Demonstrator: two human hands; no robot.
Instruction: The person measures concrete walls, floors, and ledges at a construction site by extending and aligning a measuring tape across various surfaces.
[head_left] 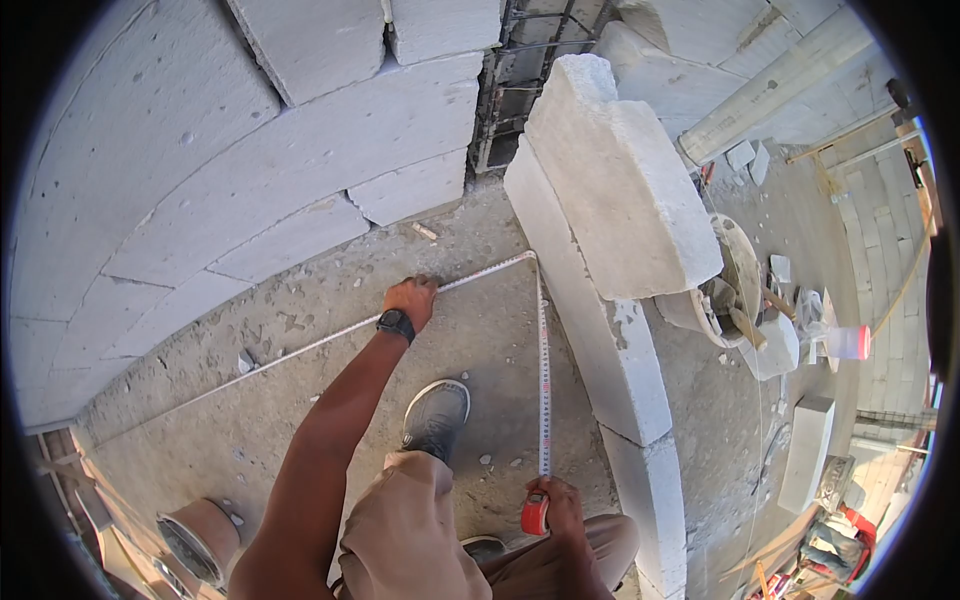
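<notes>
My right hand (562, 508) is wrapped round the red case of a tape measure (535, 513), low in the view in front of my knee. From it the marked tape blade (544, 390) runs up beside a low block wall (632, 375), then bends sharply near the wall's foot. Leftward from that bend, the blade stretches along the concrete floor to the far left. My left hand (411, 298), with a dark watch at the wrist, is closed on this second stretch, close to the floor. What its fingertips do underneath is hidden.
A taller white block wall (290, 170) stands at left. One large block (620, 180) rests on the low wall. Beyond are a bucket (738, 265) with tools, a pipe (775, 90) and a loose block (806, 455). Another person (845, 545) is at lower right; a second bucket (205, 540), lower left.
</notes>
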